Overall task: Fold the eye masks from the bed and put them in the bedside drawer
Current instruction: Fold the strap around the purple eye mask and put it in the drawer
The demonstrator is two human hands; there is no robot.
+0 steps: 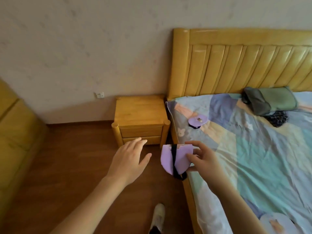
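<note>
My right hand (201, 157) holds a folded purple eye mask (175, 159) with a black strap, in the air beside the bed's edge. My left hand (130, 157) is stretched out, fingers apart and empty, in front of the wooden bedside table (141, 114). Both its drawers (141, 135) are closed. A second folded purple eye mask (197, 120) lies on the patchwork sheet near the bed's top left corner. Another pale mask-like piece (276, 222) lies at the bed's lower right edge.
The bed (253, 149) has a yellow headboard (244, 61). Folded green and grey clothes (270, 100) lie by the headboard. A yellow cabinet (15, 132) stands at the left. Brown wooden floor (67, 166) spreads between. My white shoe (157, 217) shows at the bottom.
</note>
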